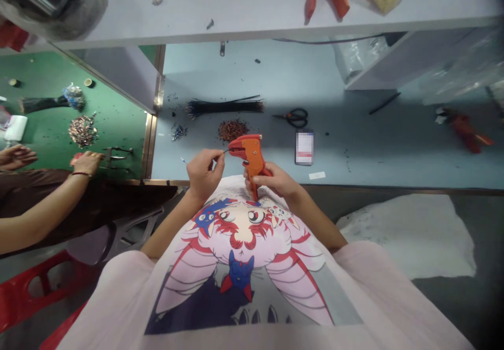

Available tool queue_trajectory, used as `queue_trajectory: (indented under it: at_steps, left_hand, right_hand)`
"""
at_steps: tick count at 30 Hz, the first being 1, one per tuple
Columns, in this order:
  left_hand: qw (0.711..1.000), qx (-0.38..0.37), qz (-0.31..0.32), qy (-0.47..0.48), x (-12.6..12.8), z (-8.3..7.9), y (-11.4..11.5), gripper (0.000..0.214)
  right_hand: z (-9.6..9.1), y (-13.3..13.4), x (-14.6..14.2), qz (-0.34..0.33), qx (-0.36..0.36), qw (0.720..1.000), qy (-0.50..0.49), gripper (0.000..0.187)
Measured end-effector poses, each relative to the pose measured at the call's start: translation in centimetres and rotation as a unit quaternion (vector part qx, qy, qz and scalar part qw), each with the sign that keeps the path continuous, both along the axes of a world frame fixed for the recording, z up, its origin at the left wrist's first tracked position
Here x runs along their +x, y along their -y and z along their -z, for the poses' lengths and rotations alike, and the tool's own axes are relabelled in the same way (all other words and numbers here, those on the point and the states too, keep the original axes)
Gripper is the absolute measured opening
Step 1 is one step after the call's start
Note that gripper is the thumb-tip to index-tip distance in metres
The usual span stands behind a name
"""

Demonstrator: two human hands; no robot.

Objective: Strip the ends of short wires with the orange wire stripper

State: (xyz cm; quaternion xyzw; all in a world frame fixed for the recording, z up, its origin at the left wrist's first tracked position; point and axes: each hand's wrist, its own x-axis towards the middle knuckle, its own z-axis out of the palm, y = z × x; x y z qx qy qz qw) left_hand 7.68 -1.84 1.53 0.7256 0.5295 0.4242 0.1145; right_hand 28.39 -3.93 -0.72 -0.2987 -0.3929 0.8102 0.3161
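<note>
My right hand is closed around the handles of an orange wire stripper, held upright just above the table's front edge. My left hand pinches a thin dark wire whose end goes into the stripper's jaws. Both hands hover close to my chest, over the pale blue table.
On the table lie a bundle of black wires, a small reddish pile of wire pieces, black scissors, a phone and another orange tool. A shelf above holds more tools. Another person's hands work at the green table on the left.
</note>
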Motion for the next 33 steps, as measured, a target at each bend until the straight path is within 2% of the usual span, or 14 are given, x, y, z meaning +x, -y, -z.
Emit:
queue_trajectory:
  at_steps: [6,12,17,21,24,27,30,33]
  left_hand:
    - [1.000,0.013,0.012,-0.003,0.0,0.2,-0.3,0.007]
    - [0.999,-0.031,0.007,-0.021,-0.2,0.9,-0.7,0.010]
    - [0.996,-0.075,-0.001,-0.045,-0.4,2.2,-0.8,0.012]
    - [0.993,-0.115,-0.022,-0.033,-0.8,3.3,-1.0,0.012]
    - [0.991,-0.130,-0.042,-0.016,-1.2,3.4,-1.1,0.010]
    - [0.991,-0.126,-0.046,-0.008,-1.3,3.1,-0.9,0.010]
    - [0.994,-0.106,-0.037,-0.009,-1.0,2.5,-0.6,0.010]
    - [0.997,-0.080,-0.014,-0.017,-0.6,2.0,-0.3,0.009]
  right_hand:
    - [0.0,0.0,-0.4,-0.008,0.002,1.000,-0.020,0.027]
    - [0.3,0.1,-1.2,0.007,-0.006,1.000,-0.006,0.024]
    - [1.1,0.1,-2.1,0.042,-0.107,0.993,-0.018,0.037]
    - [1.7,0.0,-1.8,0.027,-0.156,0.985,-0.064,0.033]
    - [2.0,-0.2,-1.0,0.043,-0.148,0.986,-0.067,0.040]
    - [1.9,-0.6,-0.5,0.089,-0.117,0.989,-0.027,0.041]
    - [1.5,-0.9,-0.8,0.131,-0.094,0.986,0.033,0.043]
    - [1.2,-1.0,-1.7,0.178,-0.067,0.980,0.051,0.044]
